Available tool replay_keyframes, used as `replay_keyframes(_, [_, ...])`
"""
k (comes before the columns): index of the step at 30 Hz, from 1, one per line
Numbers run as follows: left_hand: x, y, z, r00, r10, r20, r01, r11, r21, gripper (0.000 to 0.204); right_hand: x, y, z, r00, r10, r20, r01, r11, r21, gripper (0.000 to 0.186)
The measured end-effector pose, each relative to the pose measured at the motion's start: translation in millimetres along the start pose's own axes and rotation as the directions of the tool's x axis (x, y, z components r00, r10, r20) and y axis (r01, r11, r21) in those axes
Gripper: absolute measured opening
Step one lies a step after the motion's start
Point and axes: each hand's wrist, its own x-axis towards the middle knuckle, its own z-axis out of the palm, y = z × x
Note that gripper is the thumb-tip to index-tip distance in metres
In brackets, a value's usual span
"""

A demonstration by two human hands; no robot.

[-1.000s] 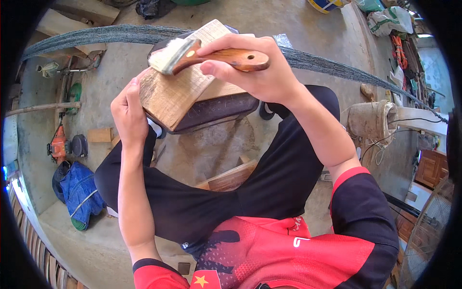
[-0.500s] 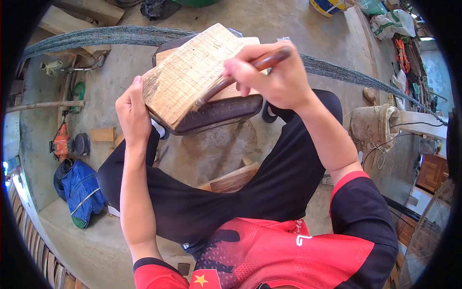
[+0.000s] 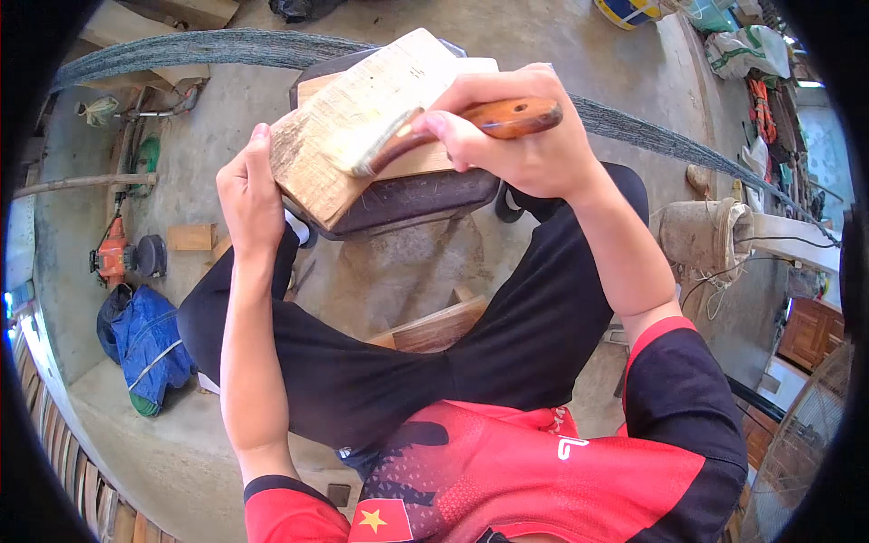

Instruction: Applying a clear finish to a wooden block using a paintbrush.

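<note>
A thick, pale block of wood (image 3: 321, 176) leans at a tilt over a dark stool (image 3: 407, 206). My left hand (image 3: 251, 197) grips its left edge, thumb on top. In my right hand (image 3: 520, 136) is a paintbrush (image 3: 511, 116) with a brown wooden handle, its fingers wrapped round the handle. The brush's pale bristles press on the block's upper face near the lower middle. Another flat board (image 3: 425, 163) lies under the block on the stool.
A grey-green hammock-like band (image 3: 217, 50) stretches across behind the stool. Wood pieces (image 3: 444, 328) lie on the floor between my legs. An orange power tool (image 3: 113, 256) and blue bag (image 3: 154, 339) are at left, a dirty bucket (image 3: 697, 231) at right.
My right hand has turned the brush, and its bristles have shifted left and up from the block's lower right edge onto its face. My left hand keeps its hold.
</note>
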Motion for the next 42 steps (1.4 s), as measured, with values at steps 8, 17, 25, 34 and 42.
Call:
replay_keyframes(8, [0.4, 0.4, -0.3, 0.999, -0.041, -0.002, 0.041, 0.999, -0.025, 0.057, -3.5, -8.4, 10.9, 0.988, 0.118, 0.098, -0.113, 0.992, -0.06, 0.02])
replay_keyframes(17, [1.3, 2.7, -0.2, 0.992, -0.124, 0.015, 0.124, 0.991, -0.058, 0.072, -1.6, -4.7, 19.3, 0.985, -0.034, -0.167, 0.074, 0.968, 0.239, 0.01])
replay_keyframes(25, [-5.9, 14.7, -0.4, 0.986, -0.142, 0.091, 0.147, 0.988, -0.052, 0.082, 6.0, 3.3, 32.0, 0.99, -0.134, -0.045, 0.137, 0.989, 0.063, 0.015])
replay_keyframes(34, [-1.4, 8.9, 2.9, 0.981, -0.165, 0.103, 0.176, 0.978, -0.11, 0.066, 0.6, -2.9, -0.4, 0.951, -0.154, 0.27, 0.16, 0.987, -0.001, 0.007])
replay_keyframes(42, [3.8, 1.1, -6.9, 0.965, -0.253, 0.064, 0.259, 0.961, -0.098, 0.064, -5.6, 0.4, 14.9, 0.938, -0.325, -0.123, 0.317, 0.945, -0.079, 0.01])
